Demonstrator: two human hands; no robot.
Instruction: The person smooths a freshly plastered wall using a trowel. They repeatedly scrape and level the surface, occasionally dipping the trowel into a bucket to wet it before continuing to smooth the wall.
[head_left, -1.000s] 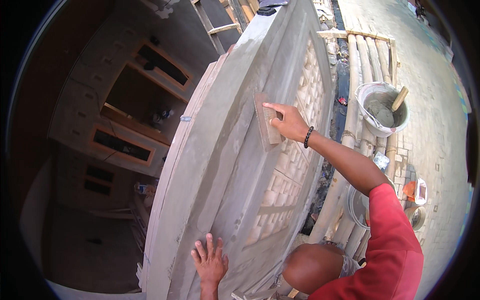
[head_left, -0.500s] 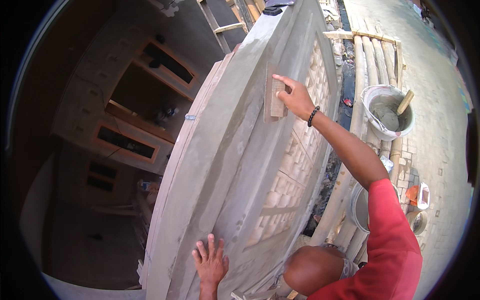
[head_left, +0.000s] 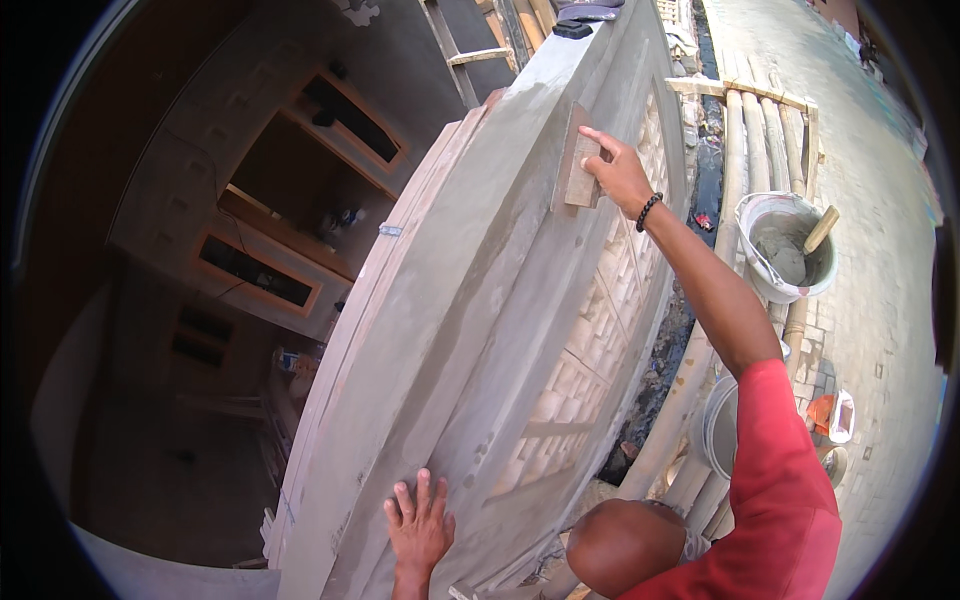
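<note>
My right hand (head_left: 622, 178) is closed on the handle of a wooden plastering float (head_left: 572, 160). The float lies along the stepped moulding on the side of a grey cement-plastered wall (head_left: 425, 290), near its far end. Lower down, my left hand (head_left: 420, 525) rests on the same plaster with fingers spread and nothing in it. Between the hands, darker damp-looking patches mark the surface. Pale openwork blocks (head_left: 590, 335) are set into the wall's face, to the right of the moulding.
To the right, a bucket (head_left: 745, 235) of grey mortar with a wooden handle sticking out stands on bamboo poles (head_left: 750, 130). A second bucket (head_left: 708, 420) is partly behind my arm. A gutter (head_left: 708, 150) runs beside the wall. A small dark block (head_left: 572, 30) sits on the wall's far top.
My right hand has slid the float a little farther up along the moulding. My left hand stays in place on the plaster. The view has shifted slightly.
</note>
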